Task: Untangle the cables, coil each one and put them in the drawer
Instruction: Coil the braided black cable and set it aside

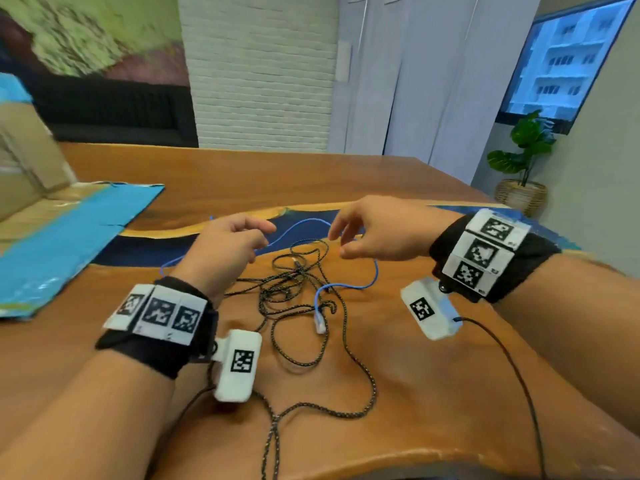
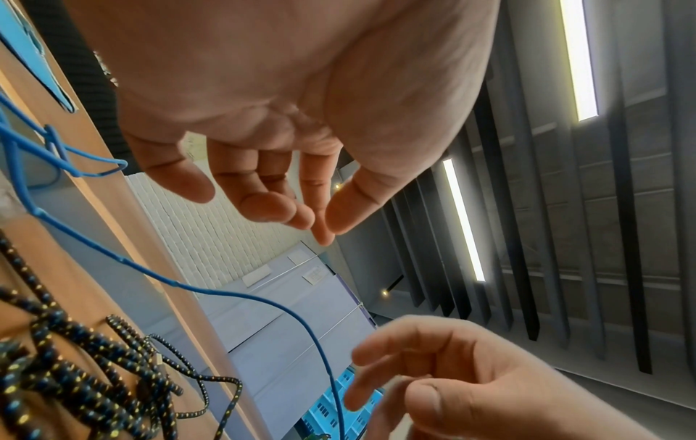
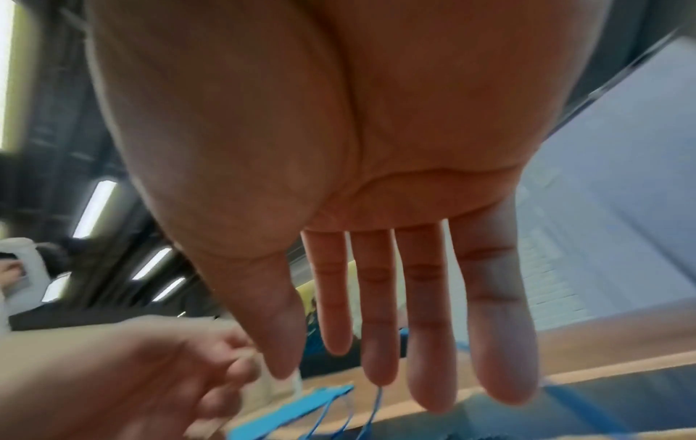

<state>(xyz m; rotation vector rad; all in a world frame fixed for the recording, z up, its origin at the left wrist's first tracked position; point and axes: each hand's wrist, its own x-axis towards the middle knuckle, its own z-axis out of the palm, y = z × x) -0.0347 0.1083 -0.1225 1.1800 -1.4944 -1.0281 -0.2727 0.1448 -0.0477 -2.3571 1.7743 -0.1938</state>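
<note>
A thin blue cable (image 1: 372, 278) and a black braided cable (image 1: 346, 344) flecked with yellow lie tangled together on the wooden table (image 1: 433, 386). The blue cable's white plug (image 1: 319, 323) rests in the middle of the tangle. My left hand (image 1: 268, 234) hovers over the far left of the tangle. Its fingers are loosely curled, and thumb and forefinger tips nearly meet on nothing (image 2: 324, 229). My right hand (image 1: 336, 244) hovers opposite with its fingers straight (image 3: 331, 375). An arc of blue cable (image 2: 241, 296) rises between the hands, held by neither.
A flattened blue-faced cardboard sheet (image 1: 69, 237) lies on the table's left, and a brown box (image 1: 24, 157) stands behind it. A black lead (image 1: 512, 368) trails from my right wrist camera towards the near edge. A potted plant (image 1: 523, 161) stands beyond the far right corner.
</note>
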